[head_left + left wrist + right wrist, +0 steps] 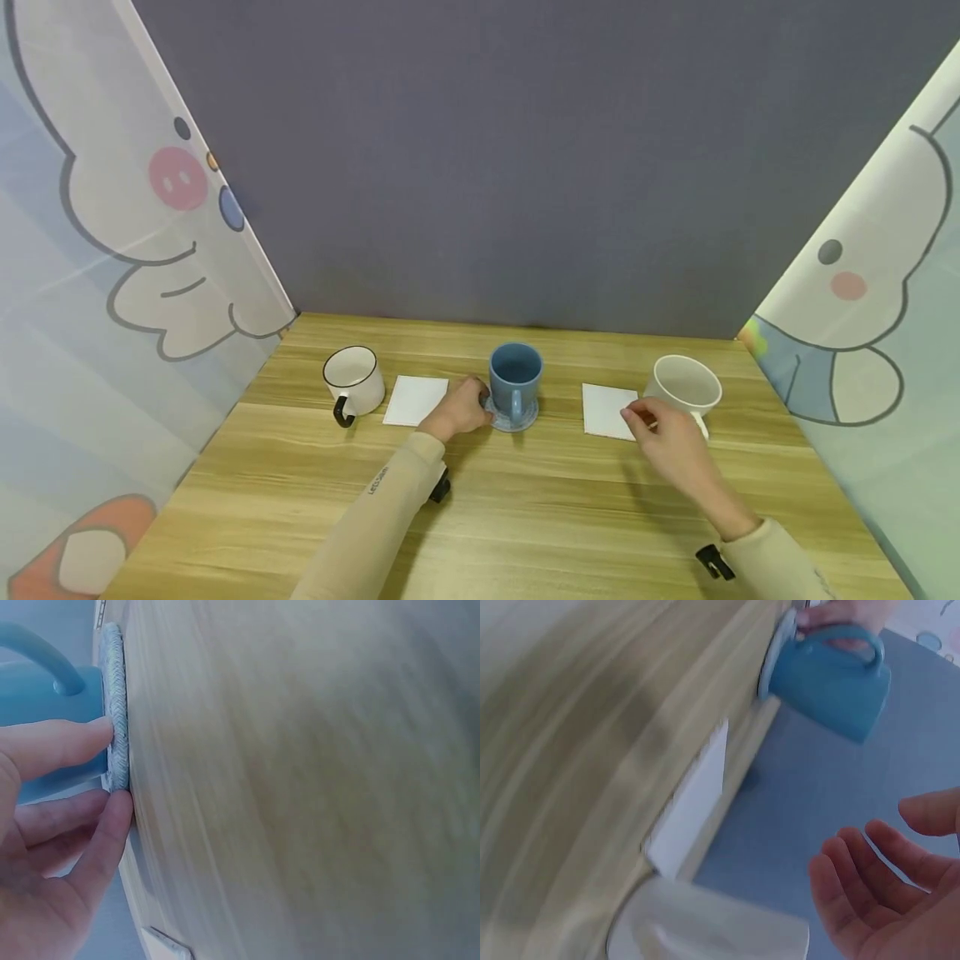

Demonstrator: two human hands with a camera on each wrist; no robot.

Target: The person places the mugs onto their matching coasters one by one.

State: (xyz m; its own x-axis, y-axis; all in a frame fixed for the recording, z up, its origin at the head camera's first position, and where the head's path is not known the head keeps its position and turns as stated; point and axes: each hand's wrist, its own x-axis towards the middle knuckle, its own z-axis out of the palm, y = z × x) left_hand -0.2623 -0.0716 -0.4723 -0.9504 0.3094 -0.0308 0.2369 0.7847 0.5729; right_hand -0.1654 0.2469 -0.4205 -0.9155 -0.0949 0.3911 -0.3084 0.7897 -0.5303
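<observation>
Left hand point(463, 408): grip narrow, thumb and fingertips pinching the near-left edge of a round, grey-blue woven coaster point(510, 422), which extends right from this grip; whether the pinched edge is raised off the table cannot be told. Matte blue cylindrical mug point(508, 379): standing on the coaster, just right of the left grip; upright, long axis vertical, mouth up, handle pointing toward the person. Right hand point(663, 433): grip loosely spread, thumb apart from the half-bent fingers, holding nothing. Thin white square tile point(609, 412): flat, just left of the right grip. Wide plain white mug point(660, 387): upright beside the right grip, apart from it, handle toward the person and slightly right. Second thin white square tile point(412, 400): flat, just left of the left grip. White mug with black rim and black handle point(362, 395): farther left of the left grip, upright, handle toward the person. Wood-grain table point(540, 517): beneath both grips, bearing all pieces. Plain dark grey panel point(525, 167): upright, beyond both grips.
</observation>
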